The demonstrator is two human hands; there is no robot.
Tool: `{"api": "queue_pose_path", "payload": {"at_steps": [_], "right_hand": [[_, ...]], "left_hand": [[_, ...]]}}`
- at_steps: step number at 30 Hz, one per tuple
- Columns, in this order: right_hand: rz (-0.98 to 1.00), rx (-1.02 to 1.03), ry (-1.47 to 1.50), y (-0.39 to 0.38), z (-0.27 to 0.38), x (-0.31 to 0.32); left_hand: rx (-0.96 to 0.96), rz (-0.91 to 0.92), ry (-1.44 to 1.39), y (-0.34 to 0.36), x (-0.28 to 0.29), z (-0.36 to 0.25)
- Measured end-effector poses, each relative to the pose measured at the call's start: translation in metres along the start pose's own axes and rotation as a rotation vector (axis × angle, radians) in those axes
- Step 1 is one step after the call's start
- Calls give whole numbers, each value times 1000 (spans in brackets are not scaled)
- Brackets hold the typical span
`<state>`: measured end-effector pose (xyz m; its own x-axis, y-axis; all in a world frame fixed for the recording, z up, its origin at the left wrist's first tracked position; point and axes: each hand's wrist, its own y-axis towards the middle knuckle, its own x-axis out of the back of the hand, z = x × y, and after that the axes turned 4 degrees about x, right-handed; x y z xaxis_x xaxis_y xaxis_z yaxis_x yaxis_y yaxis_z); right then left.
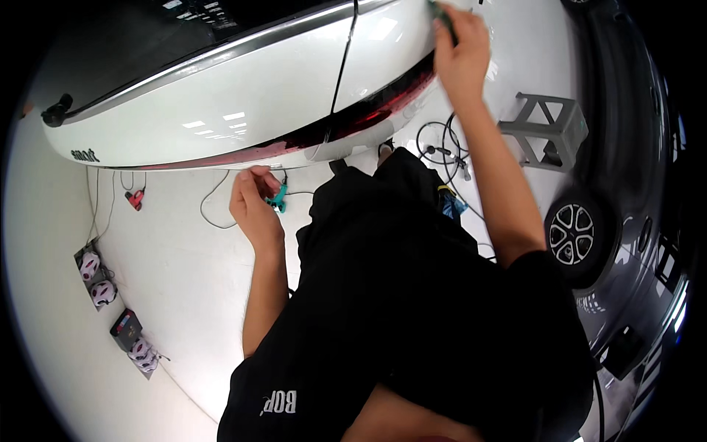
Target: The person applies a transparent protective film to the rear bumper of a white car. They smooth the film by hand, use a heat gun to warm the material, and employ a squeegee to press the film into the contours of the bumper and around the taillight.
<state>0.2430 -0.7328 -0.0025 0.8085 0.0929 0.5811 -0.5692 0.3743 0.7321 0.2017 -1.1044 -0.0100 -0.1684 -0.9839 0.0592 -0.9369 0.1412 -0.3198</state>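
Observation:
I stand behind a white car (243,96) whose dark red tail light strip (368,114) runs across its rear. My left hand (254,200) hangs just below the car's lower edge, fingers curled around a small teal tool (278,199). My right hand (462,46) is raised high against the white body panel on the right, pressing a small green object (442,13) to the surface; most of that object is hidden by my fingers. My black clothing fills the lower middle of the view.
Loose cables (442,147) lie coiled on the white floor beyond my legs. A grey metal stand (549,132) sits to the right, next to a grey car with a wheel (573,234). A small red tool (135,199) and floor sockets (96,280) lie at left.

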Motion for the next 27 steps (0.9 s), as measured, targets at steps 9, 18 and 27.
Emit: {"api": "queue_pose_path", "payload": {"at_steps": [9, 18, 27], "right_hand": [[379, 127, 313, -80, 162, -1], [106, -118, 113, -56, 74, 4], [129, -137, 202, -32, 101, 17]], "left_hand": [[20, 268, 41, 7, -41, -33], [53, 349, 48, 7, -45, -19], [-20, 285, -27, 8, -35, -21]]}}
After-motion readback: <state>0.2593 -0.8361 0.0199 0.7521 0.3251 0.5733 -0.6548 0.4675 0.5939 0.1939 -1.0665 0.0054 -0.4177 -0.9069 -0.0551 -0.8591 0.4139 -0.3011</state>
